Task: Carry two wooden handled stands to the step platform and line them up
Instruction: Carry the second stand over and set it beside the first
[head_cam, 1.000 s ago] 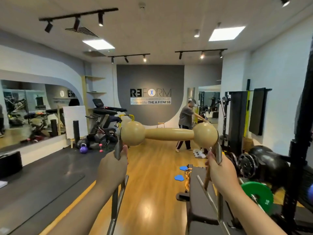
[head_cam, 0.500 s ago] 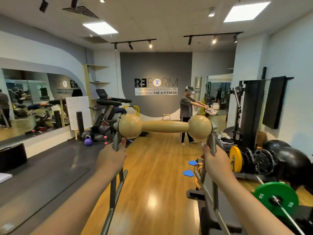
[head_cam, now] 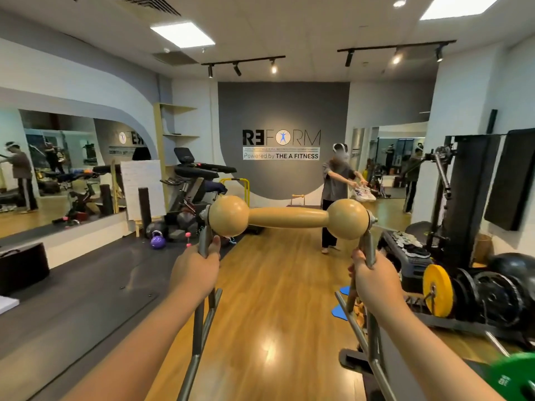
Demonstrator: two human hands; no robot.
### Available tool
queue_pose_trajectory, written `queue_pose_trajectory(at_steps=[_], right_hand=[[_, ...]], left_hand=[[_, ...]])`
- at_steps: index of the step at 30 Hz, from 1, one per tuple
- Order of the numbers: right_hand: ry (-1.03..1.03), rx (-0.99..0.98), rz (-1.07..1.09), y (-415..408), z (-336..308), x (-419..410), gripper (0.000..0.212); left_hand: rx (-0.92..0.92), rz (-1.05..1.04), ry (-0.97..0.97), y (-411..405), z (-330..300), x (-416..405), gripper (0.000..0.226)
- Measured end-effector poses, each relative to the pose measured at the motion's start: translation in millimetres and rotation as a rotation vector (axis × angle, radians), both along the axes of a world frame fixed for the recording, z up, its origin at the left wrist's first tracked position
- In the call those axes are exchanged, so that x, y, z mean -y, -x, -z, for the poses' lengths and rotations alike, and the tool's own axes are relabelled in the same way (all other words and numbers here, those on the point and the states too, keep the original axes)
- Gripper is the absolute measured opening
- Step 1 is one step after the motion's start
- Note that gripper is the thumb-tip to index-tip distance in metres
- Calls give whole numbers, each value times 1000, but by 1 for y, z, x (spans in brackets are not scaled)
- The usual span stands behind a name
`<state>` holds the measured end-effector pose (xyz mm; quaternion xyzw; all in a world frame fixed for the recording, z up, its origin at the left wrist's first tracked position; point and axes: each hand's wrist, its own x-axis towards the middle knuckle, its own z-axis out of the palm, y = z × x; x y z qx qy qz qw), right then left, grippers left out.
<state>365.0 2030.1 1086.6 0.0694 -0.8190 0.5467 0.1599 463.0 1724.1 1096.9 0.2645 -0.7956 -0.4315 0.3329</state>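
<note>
Hands, left (head_cam: 194, 270) and right (head_cam: 376, 280), around stand (head_cam: 288, 217) legs, aloft.

Bright, even light from ceiling panels (head_cam: 182, 34) and track spots (head_cam: 273, 68), glare patch on the wood floor (head_cam: 267, 347) below and between the fingers, strong wide-angle bending at edges, green plate (head_cam: 512, 377) at lower right blurred, far background slightly soft.

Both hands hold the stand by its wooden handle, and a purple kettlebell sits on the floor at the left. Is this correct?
Not quite. The head view shows the left hand and right hand gripping the stand's metal legs just below the wooden handle, not the handle itself. The purple kettlebell does sit on the floor at the left.
</note>
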Motion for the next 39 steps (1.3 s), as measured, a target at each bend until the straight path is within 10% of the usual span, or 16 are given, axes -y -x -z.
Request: queue_pose_trajectory(at_steps=[20, 39], right_hand=[[3, 101, 288, 283, 38, 138, 31], [-7, 104, 243, 739, 20, 137, 28]], left_hand=[[114, 286, 33, 376, 43, 155, 56], [103, 260, -38, 821, 31, 159, 71]])
